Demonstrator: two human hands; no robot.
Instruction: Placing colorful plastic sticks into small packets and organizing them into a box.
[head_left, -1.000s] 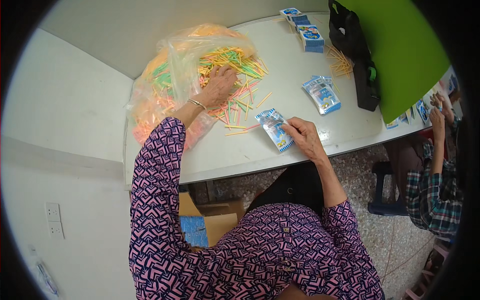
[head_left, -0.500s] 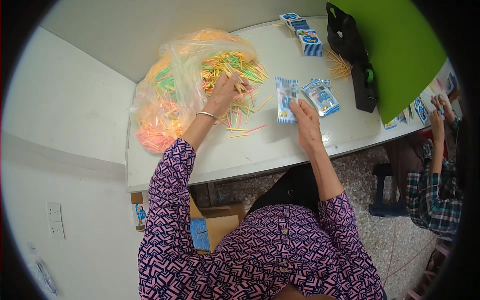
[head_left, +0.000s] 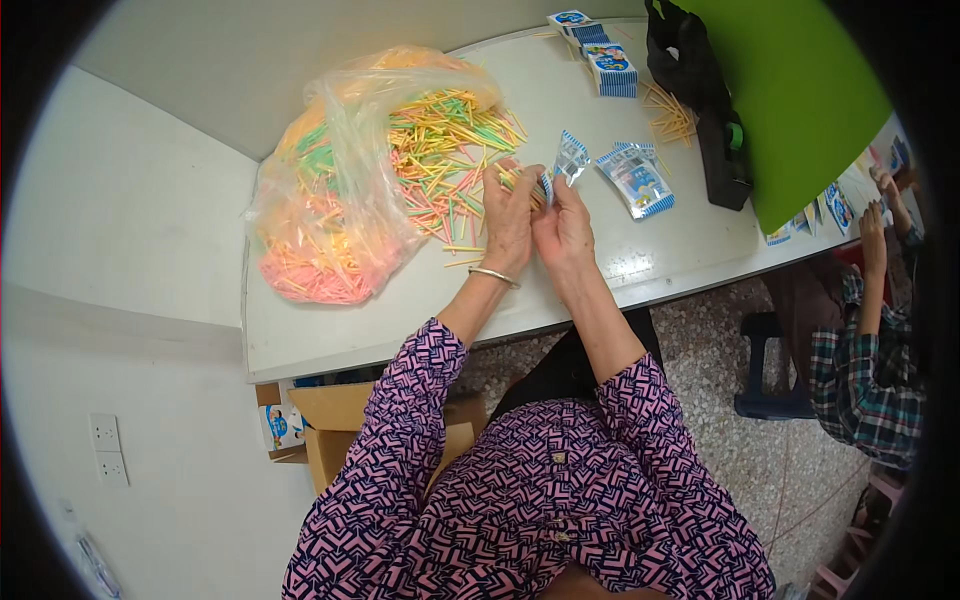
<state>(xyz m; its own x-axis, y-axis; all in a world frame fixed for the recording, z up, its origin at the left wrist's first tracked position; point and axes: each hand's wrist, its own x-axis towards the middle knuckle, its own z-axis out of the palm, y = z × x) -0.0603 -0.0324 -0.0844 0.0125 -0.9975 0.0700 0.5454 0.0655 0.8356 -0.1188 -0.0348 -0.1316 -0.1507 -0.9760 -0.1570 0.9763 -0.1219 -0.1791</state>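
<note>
Head view: my left hand [head_left: 508, 215] pinches thin coloured sticks [head_left: 525, 178]; my right hand [head_left: 565, 225] grips a crinkly blue-striped packet [head_left: 568, 160] above the smooth white tabletop [head_left: 560, 90].

i find the table [head_left: 330, 330] running across the upper half of the view, with me seated before its near edge. on its left part lies a plastic bag [head_left: 340, 190] with a heap of thin sticks [head_left: 450, 150] in it and spilling out to the right. my left hand [head_left: 508, 215] and right hand [head_left: 563, 228] meet just right of that heap, a small packet [head_left: 568, 160] between them. right of the hands lies a pile of packets [head_left: 637, 180]. at the far edge sit stacked small boxes [head_left: 598, 55]; right of these, a loose bunch of sticks [head_left: 668, 112] beside a dark bag [head_left: 700, 90]. a cardboard box [head_left: 340, 430] stands under the table. another person [head_left: 865, 350] sits at the right end.
</note>
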